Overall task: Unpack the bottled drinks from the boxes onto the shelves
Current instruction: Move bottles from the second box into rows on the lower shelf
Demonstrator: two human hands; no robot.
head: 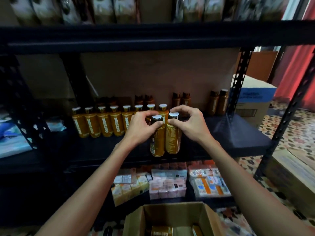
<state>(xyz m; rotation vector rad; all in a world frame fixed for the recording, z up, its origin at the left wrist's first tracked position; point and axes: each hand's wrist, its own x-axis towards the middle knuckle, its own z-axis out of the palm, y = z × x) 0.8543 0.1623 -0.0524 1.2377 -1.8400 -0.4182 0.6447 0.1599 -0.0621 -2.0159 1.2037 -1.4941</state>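
The left hand (142,127) is curled round the dark neck of the left bottle (157,140), the thumb pressed just under its white-topped cap, and the right hand (191,125) is pinched in the same way round the neck of the right bottle (173,139). The two bottles are held upright and touching side by side at the front of the middle shelf (238,135). Each is seen as a slim amber-orange bottle with a printed label, dark shoulders and a pale round lid. Whether their bases rest on the shelf or hang just above it cannot be told. Behind the hands, a row of bottles (102,122) of the same kind is stood along the shelf, its right end hidden by the fingers; the label lettering is too blurred to be read. Darker bottles (180,99) are ranged in pairs against the back board, dim and soft. Wrapped packs (167,183) are stacked on the shelf below. At the bottom edge an open cardboard box (172,212) is cut off by the frame, with one lying bottle (162,231) partly shown inside.
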